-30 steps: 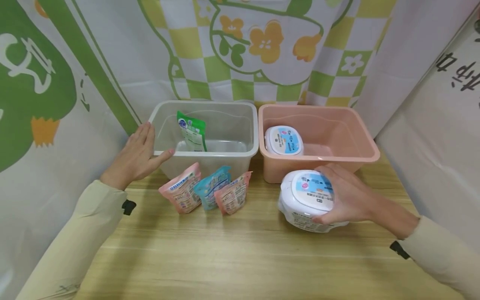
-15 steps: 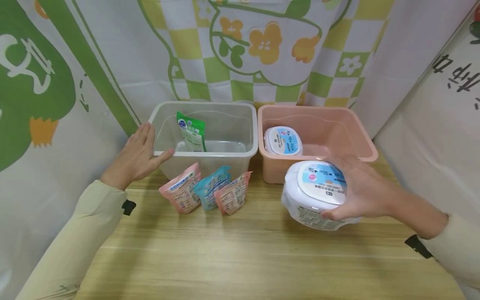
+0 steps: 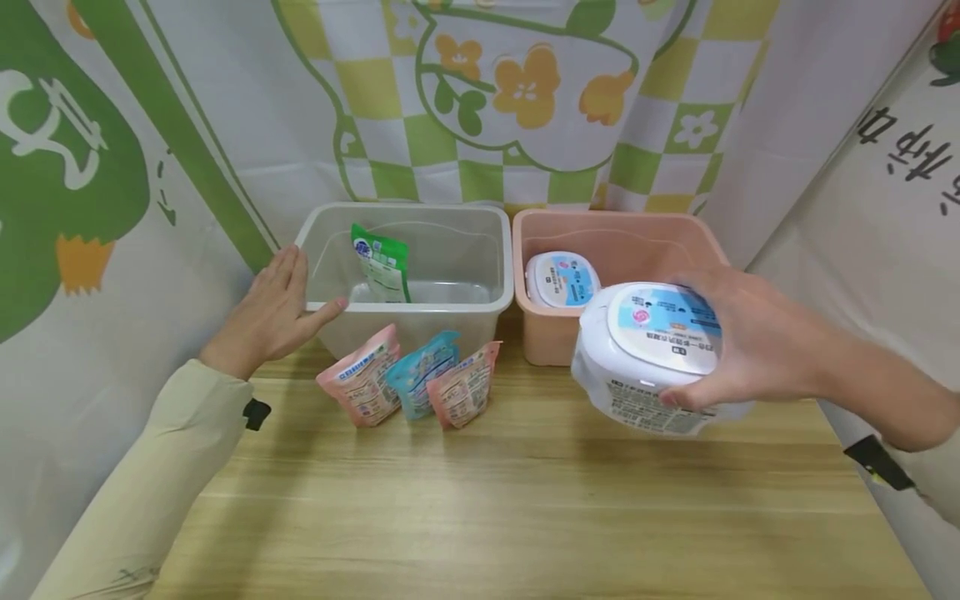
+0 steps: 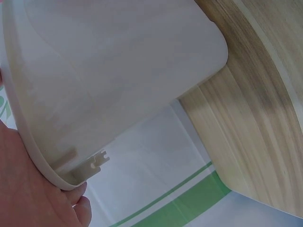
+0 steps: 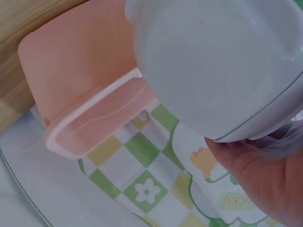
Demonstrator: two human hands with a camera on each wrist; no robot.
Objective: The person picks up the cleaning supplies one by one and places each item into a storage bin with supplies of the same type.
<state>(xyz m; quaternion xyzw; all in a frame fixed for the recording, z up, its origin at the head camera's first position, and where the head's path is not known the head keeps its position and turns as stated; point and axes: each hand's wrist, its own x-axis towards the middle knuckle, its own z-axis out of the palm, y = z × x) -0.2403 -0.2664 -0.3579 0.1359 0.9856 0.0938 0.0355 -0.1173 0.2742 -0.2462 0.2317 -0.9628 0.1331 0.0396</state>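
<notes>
In the head view my right hand (image 3: 772,342) grips a white plastic tub (image 3: 652,358) with a blue printed lid, raised off the table. The right wrist view shows the smooth underside of this tub (image 5: 208,71), with the hand at its edge. A pink bin (image 3: 551,333) stands just behind, partly hidden by the tub and hand. Inside it sits another white tub (image 3: 562,279). My left hand (image 3: 273,308) rests with straight fingers on the left end of the grey-white bin (image 3: 420,307), which holds a green pouch (image 3: 384,262).
In front of the grey-white bin a pink pouch (image 3: 363,379), a blue pouch (image 3: 423,375) and a second pink pouch (image 3: 465,387) stand on the wooden table (image 3: 480,517). A patterned cloth (image 3: 480,167) hangs close behind both bins.
My right hand has lifted the white tub from in front of the pink bin, up and to the right. The left hand stays at the grey-white bin.
</notes>
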